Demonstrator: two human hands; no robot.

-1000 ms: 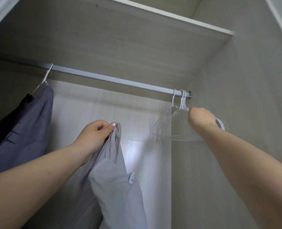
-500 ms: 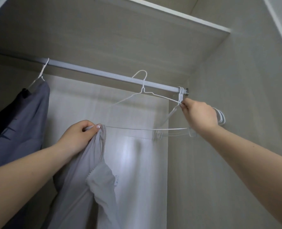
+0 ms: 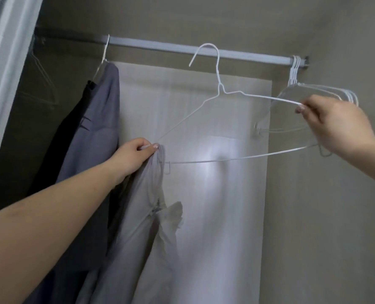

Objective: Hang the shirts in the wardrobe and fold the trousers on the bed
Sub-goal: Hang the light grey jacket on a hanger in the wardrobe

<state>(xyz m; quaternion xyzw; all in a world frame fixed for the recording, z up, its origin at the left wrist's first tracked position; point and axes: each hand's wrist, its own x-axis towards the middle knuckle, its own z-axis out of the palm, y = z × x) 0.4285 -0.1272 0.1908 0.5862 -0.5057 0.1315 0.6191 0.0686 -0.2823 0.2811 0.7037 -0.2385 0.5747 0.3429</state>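
Pinching the top edge of a pale grey zip-front shirt (image 3: 151, 227), the left hand (image 3: 136, 154) has its grip closed between thumb and curled fingers, with the near end of a white wire hanger (image 3: 204, 160) held against the same fold of cloth; the garment hangs straight down from that hand, its zip part open and a white lining showing at the gap; across the frame the right hand (image 3: 333, 126) has its grip closed on the far end of the hanger, fingertips pinching the upper shoulder wire while the lower bar runs beneath the palm; the hanger is held level between the two hands, its hook free in the air just in front of the rail (image 3: 182, 48) and not resting on it; to the left a blue-grey shirt (image 3: 96, 128) already hangs on its own hanger, dark cloth beside it; at the rail's right end a bunch of spare hangers (image 3: 322, 93) hangs behind the right hand, against the wardrobe's side wall (image 3: 335, 216); the step in hand appears to be dressing the hanger, not yet hanging it; the next move likely calls for working one hanger shoulder into the neck opening, then the other, before the hook goes over the rail between the hung shirt and the spares; neither trousers nor bed are in view.
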